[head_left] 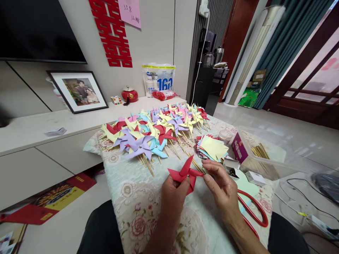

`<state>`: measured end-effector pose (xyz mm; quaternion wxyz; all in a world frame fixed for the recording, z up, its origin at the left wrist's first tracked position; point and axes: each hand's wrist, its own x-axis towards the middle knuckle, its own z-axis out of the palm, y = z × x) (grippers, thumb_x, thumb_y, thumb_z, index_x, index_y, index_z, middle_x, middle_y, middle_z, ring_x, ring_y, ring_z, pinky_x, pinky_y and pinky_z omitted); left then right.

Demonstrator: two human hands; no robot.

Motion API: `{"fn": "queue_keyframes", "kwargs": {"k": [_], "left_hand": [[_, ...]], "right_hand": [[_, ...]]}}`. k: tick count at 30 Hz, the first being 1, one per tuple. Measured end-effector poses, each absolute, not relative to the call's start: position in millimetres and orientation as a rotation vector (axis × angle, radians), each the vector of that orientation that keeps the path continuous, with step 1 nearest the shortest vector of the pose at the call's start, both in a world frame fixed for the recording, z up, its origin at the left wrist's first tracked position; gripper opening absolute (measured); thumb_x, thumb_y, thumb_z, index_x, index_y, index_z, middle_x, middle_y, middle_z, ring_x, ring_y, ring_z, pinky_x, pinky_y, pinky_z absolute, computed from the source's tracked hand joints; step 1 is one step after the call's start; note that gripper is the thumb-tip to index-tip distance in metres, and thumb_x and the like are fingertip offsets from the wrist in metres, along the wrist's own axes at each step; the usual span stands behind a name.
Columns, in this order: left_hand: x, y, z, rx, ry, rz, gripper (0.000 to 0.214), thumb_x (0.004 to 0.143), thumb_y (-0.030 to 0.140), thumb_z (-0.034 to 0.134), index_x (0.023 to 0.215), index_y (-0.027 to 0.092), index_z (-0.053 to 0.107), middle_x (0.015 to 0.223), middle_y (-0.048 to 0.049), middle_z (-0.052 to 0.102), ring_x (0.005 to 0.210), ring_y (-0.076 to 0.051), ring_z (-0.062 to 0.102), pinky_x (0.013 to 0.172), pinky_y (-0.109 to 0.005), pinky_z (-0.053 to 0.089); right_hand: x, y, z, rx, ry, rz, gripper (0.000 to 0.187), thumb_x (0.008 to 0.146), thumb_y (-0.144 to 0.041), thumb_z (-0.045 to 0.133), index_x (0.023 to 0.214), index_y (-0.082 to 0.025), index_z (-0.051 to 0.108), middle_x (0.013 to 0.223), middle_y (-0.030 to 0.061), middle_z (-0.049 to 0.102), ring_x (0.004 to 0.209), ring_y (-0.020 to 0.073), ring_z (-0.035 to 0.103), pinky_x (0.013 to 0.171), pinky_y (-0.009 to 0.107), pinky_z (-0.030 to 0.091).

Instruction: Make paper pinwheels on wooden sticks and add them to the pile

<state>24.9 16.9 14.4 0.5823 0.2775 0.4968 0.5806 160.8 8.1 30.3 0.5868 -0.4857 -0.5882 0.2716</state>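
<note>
Big heap of paper pinwheels point(156, 130) fills mid-frame on the floral-cloth table point(137, 211). Lower centre, just below the heap, the left hand point(173, 194) pinches the red pinwheel point(185, 172) near its hub. The right hand point(221, 187) has fingertips pressed together on its right blade, beside the wooden stick point(196, 164).

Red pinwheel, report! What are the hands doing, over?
Left hand and right hand both pinching red pinwheel. Finished pinwheels piled beyond it, red scissors beside right wrist. Nothing in the way, over.
</note>
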Motion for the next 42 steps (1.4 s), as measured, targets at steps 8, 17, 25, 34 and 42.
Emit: {"fn": "queue_keyframes", "kwargs": {"k": [8, 17, 25, 34, 42], "left_hand": [[18, 20, 20, 0.363, 0.771, 1.367, 0.019, 0.062, 0.027, 0.083, 0.066, 0.018, 0.067, 0.063, 0.0011, 0.063, 0.058, -0.012, 0.051, 0.058, -0.024, 0.042], [17, 24, 22, 0.316, 0.721, 1.428, 0.016, 0.061, 0.025, 0.079, 0.07, 0.021, 0.068, 0.077, -0.0018, 0.072, 0.076, -0.02, 0.065, 0.078, -0.033, 0.052], [21, 17, 24, 0.306, 0.651, 1.347, 0.019, 0.062, 0.03, 0.08, 0.074, 0.02, 0.069, 0.08, -0.0049, 0.072, 0.079, -0.023, 0.067, 0.077, -0.036, 0.053], [26, 15, 26, 0.342, 0.581, 1.36, 0.019, 0.063, 0.028, 0.083, 0.076, 0.019, 0.072, 0.079, -0.0038, 0.071, 0.081, -0.021, 0.065, 0.083, -0.034, 0.051], [26, 11, 23, 0.375, 0.831, 1.255, 0.037, 0.06, 0.03, 0.086, 0.092, 0.017, 0.074, 0.107, -0.0093, 0.068, 0.094, -0.02, 0.06, 0.078, -0.03, 0.045]], "right_hand": [[157, 13, 21, -1.325, -1.3, 0.948, 0.025, 0.087, -0.044, 0.066, 0.096, -0.021, 0.069, 0.078, 0.0011, 0.063, 0.07, 0.018, 0.055, 0.066, 0.029, 0.043], [152, 11, 26, -1.307, -1.486, 1.14, 0.026, 0.084, -0.045, 0.067, 0.085, -0.02, 0.065, 0.068, -0.0016, 0.056, 0.063, 0.0162, 0.05, 0.059, 0.027, 0.037], [139, 9, 21, -1.358, -1.71, 1.0, 0.024, 0.081, -0.037, 0.069, 0.068, -0.019, 0.058, 0.065, -0.004, 0.048, 0.06, 0.0139, 0.045, 0.057, 0.025, 0.032], [141, 13, 12, -1.353, -1.599, 1.056, 0.022, 0.081, -0.039, 0.068, 0.075, -0.018, 0.064, 0.061, -0.0052, 0.044, 0.058, 0.0131, 0.038, 0.056, 0.025, 0.031], [187, 42, 49, -1.399, -1.491, 0.848, 0.028, 0.077, -0.045, 0.071, 0.071, -0.019, 0.063, 0.061, -0.0034, 0.052, 0.056, 0.0136, 0.045, 0.054, 0.026, 0.036]]}}
